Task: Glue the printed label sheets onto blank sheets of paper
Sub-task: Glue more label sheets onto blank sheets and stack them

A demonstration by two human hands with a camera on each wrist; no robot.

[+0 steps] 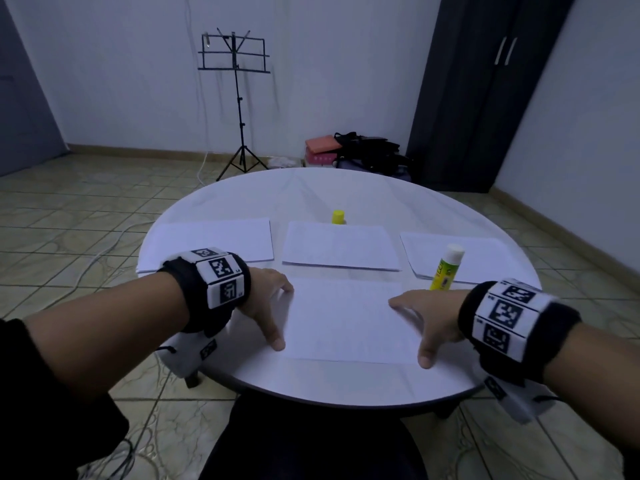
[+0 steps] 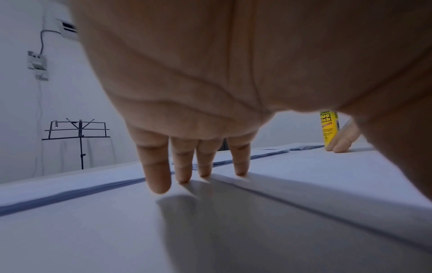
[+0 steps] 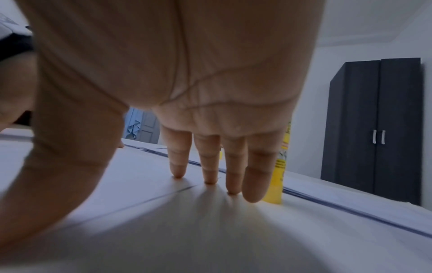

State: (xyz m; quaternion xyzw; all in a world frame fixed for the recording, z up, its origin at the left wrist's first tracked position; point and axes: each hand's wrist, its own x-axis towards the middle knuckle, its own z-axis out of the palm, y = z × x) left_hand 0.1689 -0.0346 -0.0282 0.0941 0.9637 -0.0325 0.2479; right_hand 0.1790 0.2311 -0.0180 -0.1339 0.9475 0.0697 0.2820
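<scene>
Both the left hand (image 1: 268,299) and right hand (image 1: 429,317) press straight, spread fingers (image 2: 158,177) on the near paper sheet (image 1: 349,323), beside the upright glue stick (image 1: 446,268).

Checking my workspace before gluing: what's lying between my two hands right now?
Only the near sheet of paper lies between the left hand and right hand, each at one side edge; the head view shows nothing on it.

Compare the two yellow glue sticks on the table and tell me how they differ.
The near glue stick stands beside the right hand, at the near edge of the right paper stack; the far glue stick stands behind the middle paper stack, away from both hands. The near one shows a white cap above a printed yellow body; of the far one only a plain yellow top shows. Both stand upright, untouched.
</scene>
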